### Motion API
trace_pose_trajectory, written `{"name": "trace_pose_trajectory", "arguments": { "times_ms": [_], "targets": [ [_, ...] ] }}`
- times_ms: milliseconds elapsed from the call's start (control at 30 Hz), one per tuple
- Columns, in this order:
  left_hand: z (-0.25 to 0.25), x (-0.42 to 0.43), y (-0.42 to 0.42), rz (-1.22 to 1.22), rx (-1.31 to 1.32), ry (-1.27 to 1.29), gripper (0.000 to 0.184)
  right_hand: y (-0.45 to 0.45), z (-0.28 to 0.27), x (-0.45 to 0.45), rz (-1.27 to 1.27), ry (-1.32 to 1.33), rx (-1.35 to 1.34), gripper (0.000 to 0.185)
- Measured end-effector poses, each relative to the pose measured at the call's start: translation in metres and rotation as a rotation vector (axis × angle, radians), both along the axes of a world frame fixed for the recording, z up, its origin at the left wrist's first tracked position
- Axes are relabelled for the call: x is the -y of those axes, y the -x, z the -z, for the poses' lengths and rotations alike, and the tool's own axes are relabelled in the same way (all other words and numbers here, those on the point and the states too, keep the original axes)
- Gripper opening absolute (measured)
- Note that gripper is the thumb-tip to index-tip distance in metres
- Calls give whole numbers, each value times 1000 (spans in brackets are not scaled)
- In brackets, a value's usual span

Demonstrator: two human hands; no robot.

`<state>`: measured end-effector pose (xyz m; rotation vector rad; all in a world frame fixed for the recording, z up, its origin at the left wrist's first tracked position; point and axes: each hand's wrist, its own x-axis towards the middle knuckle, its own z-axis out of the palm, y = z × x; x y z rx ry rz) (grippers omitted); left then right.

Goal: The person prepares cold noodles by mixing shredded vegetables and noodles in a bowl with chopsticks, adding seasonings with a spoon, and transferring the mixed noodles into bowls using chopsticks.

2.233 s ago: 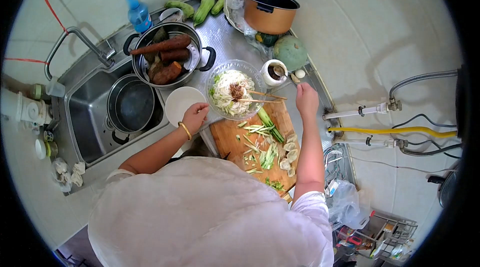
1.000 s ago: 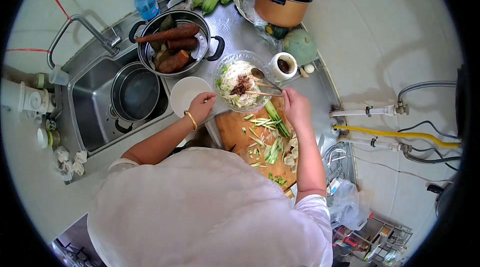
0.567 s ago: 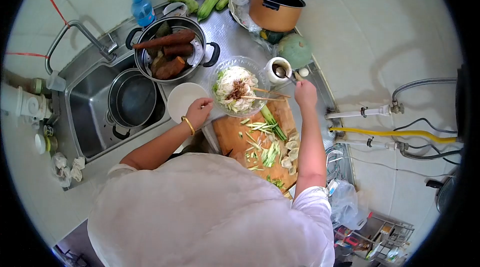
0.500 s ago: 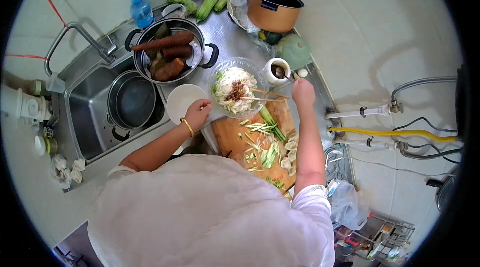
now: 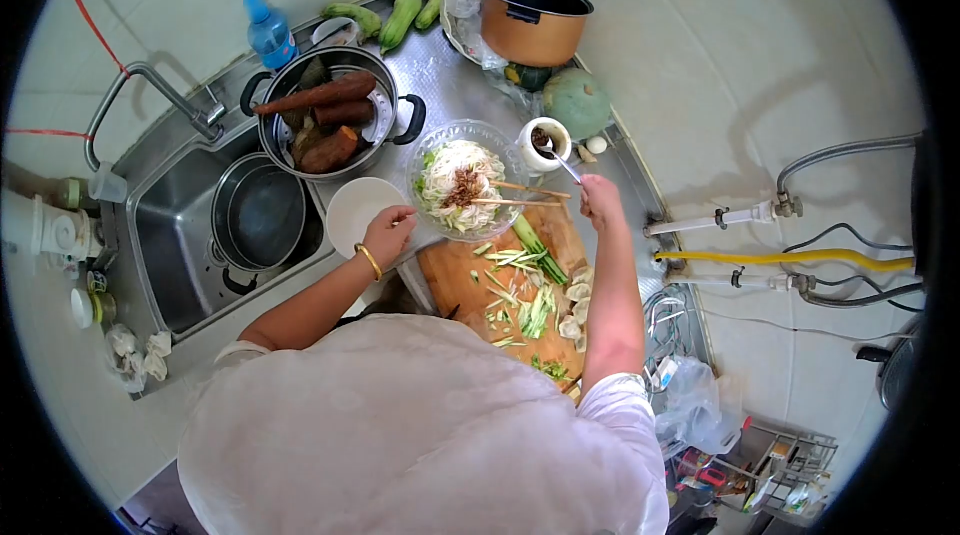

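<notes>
My right hand [image 5: 600,200] is closed on the handle of a metal spoon [image 5: 566,167], whose bowl end is in a white jar [image 5: 543,157] of dark sauce. Left of the jar stands a clear bowl [image 5: 413,178] of pale shreds [image 5: 445,167] topped with a reddish-brown heap [image 5: 464,187]. Two wooden chopsticks [image 5: 530,189] lean on its right rim. By the right edge of a white bowl [image 5: 350,210], my left hand [image 5: 388,232] has its fingers curled together; whether anything small is between them is hidden.
A cutting board [image 5: 455,280] with cut green vegetables lies below the clear bowl. A steamer pot [image 5: 400,85] of root vegetables stands at the upper left, beside a sink [image 5: 170,225] holding another pot [image 5: 262,210]. Behind the jar are a pale green gourd [image 5: 577,105] and a copper-coloured pot [image 5: 530,35].
The spoon went from over the clear bowl back to the jar, and its bowl end has since shifted within the jar. My right hand moved slightly down and left. My left hand stays by the white bowl.
</notes>
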<state>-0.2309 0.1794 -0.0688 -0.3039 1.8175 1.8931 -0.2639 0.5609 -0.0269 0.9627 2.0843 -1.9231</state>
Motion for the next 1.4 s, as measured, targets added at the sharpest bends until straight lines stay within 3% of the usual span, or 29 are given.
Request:
{"name": "trace_pose_trajectory", "arguments": {
  "times_ms": [333, 433, 533, 567, 667, 967, 1167, 1267, 1400],
  "targets": [
    [2, 0, -1, 26, -73, 46, 23, -28, -37, 37, -117, -70, -157, 20],
    [-4, -1, 0, 23, -45, 62, 23, -32, -21, 63, -337, -704, -555, 18],
    [2, -1, 0, 4, -47, 30, 23, -39, -63, 103, -561, -1147, -446, 18],
    [2, -1, 0, 4, -59, 41, 23, -37, -69, 108, -595, -1172, -334, 17],
    [3, 0, -1, -2, -74, 47, 23, -36, -62, 98, -356, -1135, -455, 17],
    [4, -3, 0, 13, -95, 61, 24, 0, -55, 48, -274, -1386, -42, 20],
    [1, 0, -2, 8, -64, 23, 25, 32, 4, 16, -300, -1225, -114, 16],
    [2, 1, -3, 14, -32, 0, 26, 29, 11, 1, -65, -471, 29, 18],
    [-6, 1, -1, 25, -8, 7, 25, 4, -14, 5, 34, -57, 40, 19]
  ]
}}
